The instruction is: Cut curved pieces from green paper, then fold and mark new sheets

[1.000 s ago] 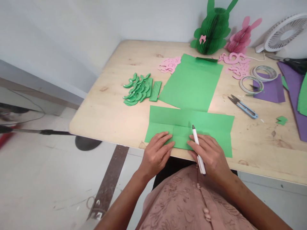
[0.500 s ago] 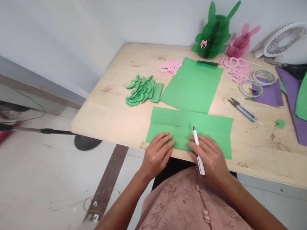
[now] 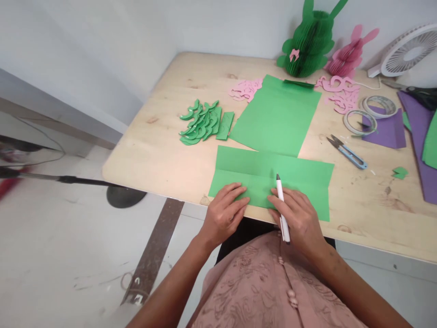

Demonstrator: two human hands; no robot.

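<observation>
A creased green paper sheet (image 3: 293, 175) lies at the near edge of the wooden table (image 3: 164, 150). My left hand (image 3: 223, 214) rests on its near left part, fingers together and flat, pressing the paper. My right hand (image 3: 300, 216) presses the paper beside it while holding a white pen (image 3: 282, 205), its dark tip pointing away from me. A second, larger green sheet (image 3: 276, 116) lies just beyond the creased one.
Green cut-out shapes (image 3: 201, 124) sit left of the sheets, pink cut-outs (image 3: 244, 89) further back. Small snips (image 3: 348, 152), tape rolls (image 3: 360, 122), purple paper (image 3: 387, 130), green (image 3: 309, 41) and pink (image 3: 348, 52) paper rabbits and a white fan (image 3: 406, 50) are at the right and back.
Only the view has shifted slightly. Both hands stay on the creased green sheet, the pen still in my right hand.
</observation>
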